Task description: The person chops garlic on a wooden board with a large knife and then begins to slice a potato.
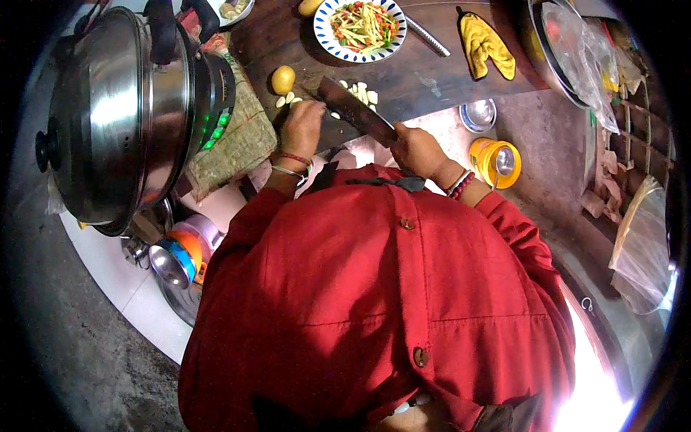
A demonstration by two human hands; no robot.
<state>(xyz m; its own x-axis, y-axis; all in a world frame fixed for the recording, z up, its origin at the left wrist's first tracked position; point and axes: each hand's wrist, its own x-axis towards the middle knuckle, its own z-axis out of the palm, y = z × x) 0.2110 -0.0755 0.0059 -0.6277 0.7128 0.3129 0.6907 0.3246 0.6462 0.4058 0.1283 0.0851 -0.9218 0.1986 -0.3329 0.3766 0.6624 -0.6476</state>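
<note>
My right hand is wrapped round the handle of a cleaver. Its broad dark blade slants up and left over the wooden table, between two groups of peeled garlic cloves. My left hand is low at the table's near edge, left of the blade, its fingers curled and mostly hidden from above. Just beyond those fingers lie a few garlic cloves; several more cloves are past the blade. A round yellow potato rests close by. Farther back stands a blue-patterned white plate of shredded vegetables.
At left a large lidded steel pot sits on a cooker with green lights. A yellow cloth and a ridged rod-like tool lie on the table. Below, right, are a yellow tub and a metal bowl.
</note>
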